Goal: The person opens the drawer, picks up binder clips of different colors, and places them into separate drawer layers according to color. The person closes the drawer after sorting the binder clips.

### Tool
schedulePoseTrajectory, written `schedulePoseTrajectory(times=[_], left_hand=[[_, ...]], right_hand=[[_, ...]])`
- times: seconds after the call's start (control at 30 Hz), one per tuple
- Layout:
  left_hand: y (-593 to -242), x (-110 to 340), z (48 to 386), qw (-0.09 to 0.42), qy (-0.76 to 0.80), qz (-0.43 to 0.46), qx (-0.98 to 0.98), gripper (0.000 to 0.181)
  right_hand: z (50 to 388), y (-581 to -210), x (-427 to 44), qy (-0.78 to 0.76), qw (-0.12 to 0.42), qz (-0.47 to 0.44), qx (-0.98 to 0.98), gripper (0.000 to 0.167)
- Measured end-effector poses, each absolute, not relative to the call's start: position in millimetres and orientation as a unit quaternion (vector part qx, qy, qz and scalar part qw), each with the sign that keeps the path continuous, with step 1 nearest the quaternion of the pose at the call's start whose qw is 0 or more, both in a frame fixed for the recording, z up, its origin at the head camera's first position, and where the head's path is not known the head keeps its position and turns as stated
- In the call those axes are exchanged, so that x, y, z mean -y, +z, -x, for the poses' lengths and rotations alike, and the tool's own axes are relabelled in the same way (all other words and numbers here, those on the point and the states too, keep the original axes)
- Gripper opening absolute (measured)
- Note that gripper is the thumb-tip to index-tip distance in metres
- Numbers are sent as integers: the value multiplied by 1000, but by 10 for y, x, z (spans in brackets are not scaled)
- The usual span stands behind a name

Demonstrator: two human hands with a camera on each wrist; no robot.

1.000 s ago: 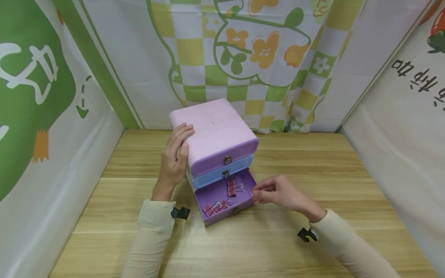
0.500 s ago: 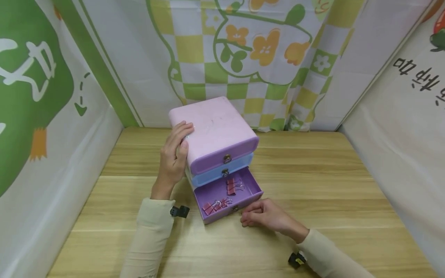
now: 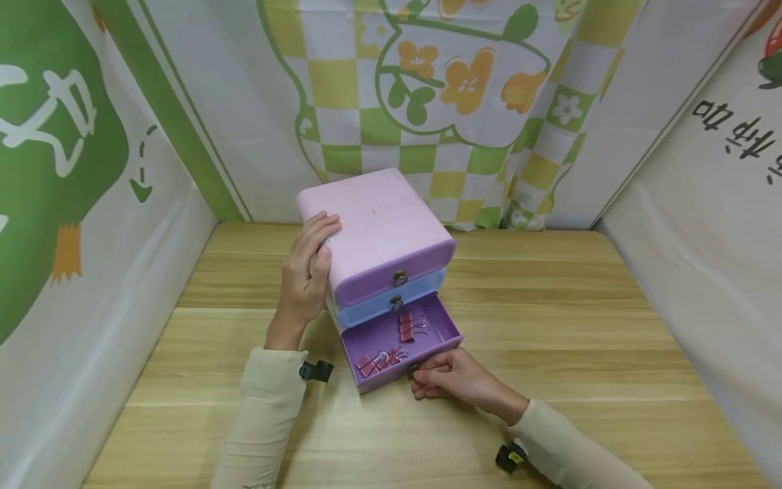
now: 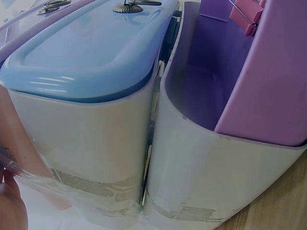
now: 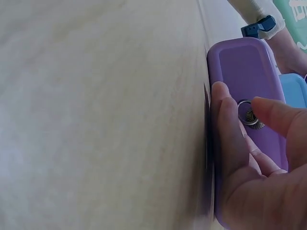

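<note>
A small chest of drawers (image 3: 375, 224) stands on the table, with a pink top, a purple top drawer and a blue middle drawer (image 4: 91, 52). Its purple bottom drawer (image 3: 373, 339) is pulled out and holds several pink binder clips (image 3: 414, 327). My left hand (image 3: 305, 275) rests on the upper left side of the chest, fingers over the top edge. At the front of the bottom drawer, my right hand (image 3: 455, 377) has thumb and fingers on either side of the metal ring pull (image 5: 245, 113), pinching it. In the head view this hand mostly hides the pull.
The wooden table (image 3: 550, 305) extends around the chest. A patterned curtain (image 3: 427, 102) hangs behind it, with printed cloth walls at left and right. Purple and blue drawer fronts above carry ring pulls (image 3: 400, 277) too.
My right hand has moved left from the right corner of the bottom drawer along its front to the ring pull. The left hand, chest and clips have stayed in place.
</note>
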State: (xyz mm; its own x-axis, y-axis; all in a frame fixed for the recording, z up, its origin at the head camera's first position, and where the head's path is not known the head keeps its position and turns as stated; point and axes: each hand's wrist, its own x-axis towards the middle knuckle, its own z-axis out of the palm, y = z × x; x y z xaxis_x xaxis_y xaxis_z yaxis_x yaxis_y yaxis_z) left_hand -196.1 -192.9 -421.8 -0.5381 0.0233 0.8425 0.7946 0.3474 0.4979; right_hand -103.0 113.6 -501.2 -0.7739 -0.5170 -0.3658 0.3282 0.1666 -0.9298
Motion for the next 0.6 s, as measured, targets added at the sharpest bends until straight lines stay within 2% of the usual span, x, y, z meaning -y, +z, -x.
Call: schedulePoseTrajectory(times=[0.27,0.6], left_hand=[[-4209,1933,1958,387,-498,285,722,46],[-4218,1933,1954,384,-499,282,724,46]], right_hand=[[1034,-4984,-1120,-625,334,78,-701,31],[1001,-4983,-1065,-650,338,47,-679,30]])
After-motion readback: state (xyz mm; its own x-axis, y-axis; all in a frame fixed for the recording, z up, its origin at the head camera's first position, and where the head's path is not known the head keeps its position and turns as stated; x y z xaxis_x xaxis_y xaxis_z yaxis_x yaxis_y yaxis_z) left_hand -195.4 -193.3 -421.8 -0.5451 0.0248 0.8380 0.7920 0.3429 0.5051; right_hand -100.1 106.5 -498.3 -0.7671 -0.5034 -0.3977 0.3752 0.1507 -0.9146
